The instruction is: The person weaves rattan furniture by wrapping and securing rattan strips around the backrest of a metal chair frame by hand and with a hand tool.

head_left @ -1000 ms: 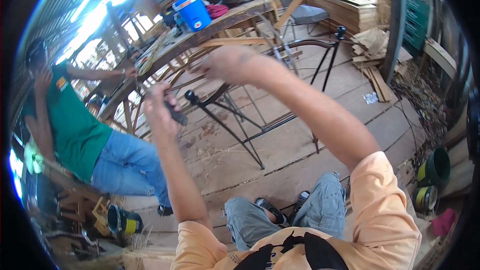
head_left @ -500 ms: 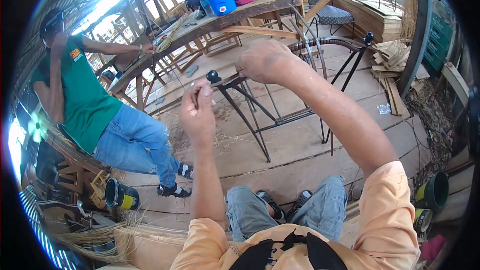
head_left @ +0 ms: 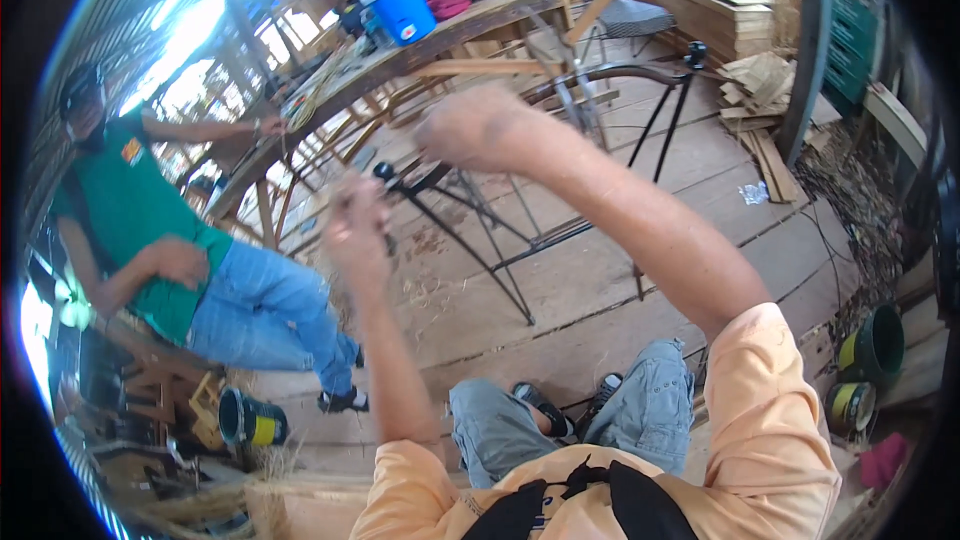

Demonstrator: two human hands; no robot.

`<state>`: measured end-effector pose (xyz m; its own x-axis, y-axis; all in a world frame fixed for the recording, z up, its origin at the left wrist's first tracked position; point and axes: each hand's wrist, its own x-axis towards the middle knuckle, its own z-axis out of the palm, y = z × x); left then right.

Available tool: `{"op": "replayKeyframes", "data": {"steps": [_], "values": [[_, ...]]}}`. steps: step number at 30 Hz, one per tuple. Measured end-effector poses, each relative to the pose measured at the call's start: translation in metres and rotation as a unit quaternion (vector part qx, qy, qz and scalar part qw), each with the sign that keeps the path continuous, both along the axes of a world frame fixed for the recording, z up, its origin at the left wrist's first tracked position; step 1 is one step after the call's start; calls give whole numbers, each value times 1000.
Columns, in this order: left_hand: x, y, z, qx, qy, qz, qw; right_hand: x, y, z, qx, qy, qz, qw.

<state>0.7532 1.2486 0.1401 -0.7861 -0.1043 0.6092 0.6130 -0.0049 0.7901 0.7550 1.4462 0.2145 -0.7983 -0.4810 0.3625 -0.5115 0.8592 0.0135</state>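
A dark, thin-legged metal frame [head_left: 560, 237], like that of a chair or small table, stands on the planks ahead of me, with a black ball at each end of its curved top. My right hand [head_left: 478, 130] is closed at the left part of the top rail, its fingers curled down and hidden behind the hand. My left hand [head_left: 357, 227] is raised just below and left of the near black ball [head_left: 384, 172]. Motion blurs it, but its fingers look curled together. Whatever either hand holds cannot be made out.
A co-worker in a green shirt [head_left: 135, 210] leans at the left by the long workbench [head_left: 470, 37]. On the bench stands a blue cooler [head_left: 400, 5]. Wood scraps [head_left: 757, 90] lie at the right. Dark buckets stand at lower left [head_left: 252, 416] and lower right [head_left: 873, 343].
Both my hands have moved left, the left one also lower. The frame sits farther left in view as the view has shifted. The co-worker's raised hand has dropped to the waist.
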Motion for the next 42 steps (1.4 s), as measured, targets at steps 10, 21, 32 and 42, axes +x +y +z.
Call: {"op": "replayKeyframes", "data": {"steps": [10,21,32,42], "values": [[-56,-28,25,79,-56,-376,921,-3,-7,-4,-187,-12,116,975],[-63,-39,29,139,-76,-363,918,-9,-31,1,-100,-59,78,990],[-2,-10,55,133,-48,-183,973,27,27,47,-412,71,198,887],[16,102,68,-291,-110,-125,942,57,76,55,-551,110,278,779]]}}
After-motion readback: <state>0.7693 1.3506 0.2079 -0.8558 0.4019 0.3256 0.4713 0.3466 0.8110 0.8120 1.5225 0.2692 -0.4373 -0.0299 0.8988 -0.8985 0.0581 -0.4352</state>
